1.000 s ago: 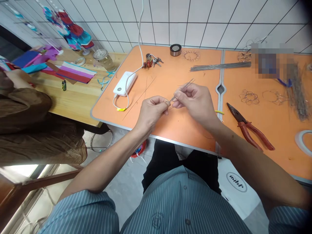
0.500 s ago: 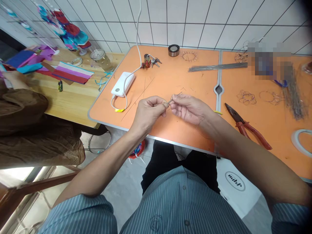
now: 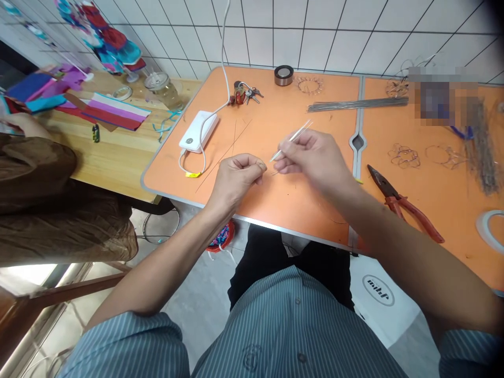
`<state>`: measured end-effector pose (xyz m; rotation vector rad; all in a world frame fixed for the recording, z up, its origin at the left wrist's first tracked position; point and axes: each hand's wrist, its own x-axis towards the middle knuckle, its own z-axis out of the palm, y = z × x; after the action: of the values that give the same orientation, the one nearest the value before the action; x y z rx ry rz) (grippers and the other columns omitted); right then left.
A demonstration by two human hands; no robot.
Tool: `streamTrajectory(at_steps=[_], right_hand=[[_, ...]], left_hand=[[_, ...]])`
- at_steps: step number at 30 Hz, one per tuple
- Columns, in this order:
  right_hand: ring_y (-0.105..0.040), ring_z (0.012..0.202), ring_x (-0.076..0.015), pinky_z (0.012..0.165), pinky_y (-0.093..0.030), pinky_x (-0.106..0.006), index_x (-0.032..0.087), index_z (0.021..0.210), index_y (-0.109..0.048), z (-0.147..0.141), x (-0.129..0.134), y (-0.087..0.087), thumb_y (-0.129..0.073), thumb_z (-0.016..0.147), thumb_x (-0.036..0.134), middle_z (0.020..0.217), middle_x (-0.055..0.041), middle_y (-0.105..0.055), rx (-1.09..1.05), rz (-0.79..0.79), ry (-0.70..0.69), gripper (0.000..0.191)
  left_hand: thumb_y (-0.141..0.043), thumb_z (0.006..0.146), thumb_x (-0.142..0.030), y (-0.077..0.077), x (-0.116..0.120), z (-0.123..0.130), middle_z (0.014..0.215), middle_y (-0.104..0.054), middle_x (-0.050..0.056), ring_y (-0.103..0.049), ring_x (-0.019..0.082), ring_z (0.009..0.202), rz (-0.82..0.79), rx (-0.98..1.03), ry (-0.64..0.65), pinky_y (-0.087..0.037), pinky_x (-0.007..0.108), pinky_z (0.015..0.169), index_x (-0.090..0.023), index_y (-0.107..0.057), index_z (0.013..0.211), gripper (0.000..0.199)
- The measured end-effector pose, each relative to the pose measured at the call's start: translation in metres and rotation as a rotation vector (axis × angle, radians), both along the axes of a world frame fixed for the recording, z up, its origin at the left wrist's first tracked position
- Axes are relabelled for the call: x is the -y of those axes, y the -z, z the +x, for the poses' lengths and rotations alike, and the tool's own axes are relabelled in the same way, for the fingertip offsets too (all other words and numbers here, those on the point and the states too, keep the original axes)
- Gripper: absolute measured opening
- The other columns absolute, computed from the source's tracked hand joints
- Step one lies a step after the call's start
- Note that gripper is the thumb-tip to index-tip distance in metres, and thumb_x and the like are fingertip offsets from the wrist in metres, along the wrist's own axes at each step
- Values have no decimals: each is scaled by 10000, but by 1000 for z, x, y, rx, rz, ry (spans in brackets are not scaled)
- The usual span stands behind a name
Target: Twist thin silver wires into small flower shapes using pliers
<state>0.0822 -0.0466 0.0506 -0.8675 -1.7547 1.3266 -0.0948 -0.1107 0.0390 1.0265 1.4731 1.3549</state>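
Observation:
My right hand [image 3: 305, 152] pinches a slim, shiny metal rod-like tool [image 3: 292, 139], blurred by motion. Its lower tip points at my left fingertips and its other end slants up and away; its exact kind is unclear. My left hand [image 3: 244, 173] is closed in a pinch, thumb against forefinger, just left of that tip. Whatever lies between those fingers is too small to make out. A fine wire end [image 3: 275, 173] shows just below the right fingers. Long thin wires [image 3: 224, 155] lie crossed on the orange table left of my hands.
On the orange table [image 3: 268, 205] are a white power bank [image 3: 199, 131], keys [image 3: 251, 94], a tape roll [image 3: 283, 76], a wire bundle [image 3: 358, 104], bent-wire shapes [image 3: 404, 156] and red-handled pliers [image 3: 405, 202]. Another person's sleeve [image 3: 35, 194] is at the left, by fabric strips [image 3: 114, 113].
My right hand has drawn slightly up and right, and the tool now slants up out of its fingers. My left hand stays pinched in nearly the same place. The view has shifted slightly.

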Motion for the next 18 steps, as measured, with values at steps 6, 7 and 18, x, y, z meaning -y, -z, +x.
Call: streamTrajectory(at_steps=[6,7,18], right_hand=[[-778,858,-243,794,-640,-386,245,904,-681,27,-38,6,-800,1031,549,862,-56,-789,162,152,94,351],[-768,856,-255,788,-610,-390,248,891,-671,32,-43,6,-772,1055,477,837,-47,-769,289,316,112,299],[-665,715,-235,712,-431,-391,216,626,-504,16,-63,22,-684,1031,340,609,-67,-598,890,991,-243,460]], left_hand=[[-784,705,-241,-4,3,-14,546,-611,3,-418,91,479,13,7,-55,-258,266,475,-202,-733,668,74],[-789,703,-235,-4,3,-16,548,-607,3,-415,89,471,11,17,-64,-253,268,473,-203,-728,670,77],[-804,712,-212,-8,2,-21,541,-608,15,-374,75,442,-60,72,-57,-205,261,440,-199,-718,658,102]])
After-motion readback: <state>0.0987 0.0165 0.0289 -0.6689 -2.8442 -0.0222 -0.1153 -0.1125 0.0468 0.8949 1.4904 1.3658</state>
